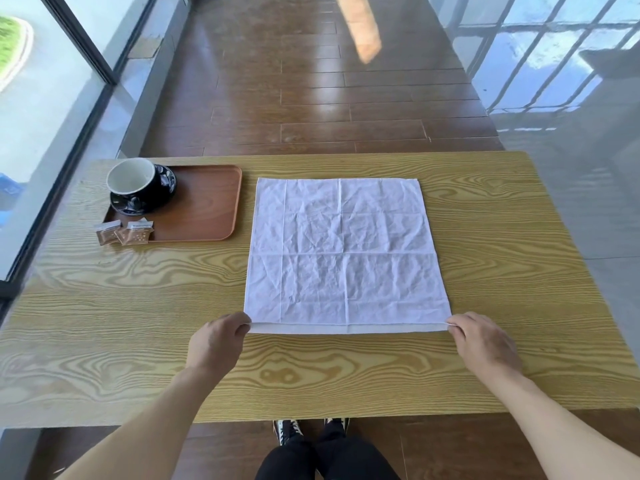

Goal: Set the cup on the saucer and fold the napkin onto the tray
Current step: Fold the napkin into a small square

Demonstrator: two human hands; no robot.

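Note:
A white creased napkin (343, 251) lies spread flat in the middle of the wooden table (502, 271). My left hand (218, 341) pinches its near left corner and my right hand (481, 341) pinches its near right corner; the near edge is lifted slightly off the table. To the left, a brown tray (207, 206) carries a black saucer (166, 188) with a black cup, white inside (131, 180), standing on it.
Two or three small brown sachets (124, 232) lie at the tray's near left corner, partly over its rim. The table's left side runs along a glass wall (52, 98). Dark wooden floor lies beyond the far edge.

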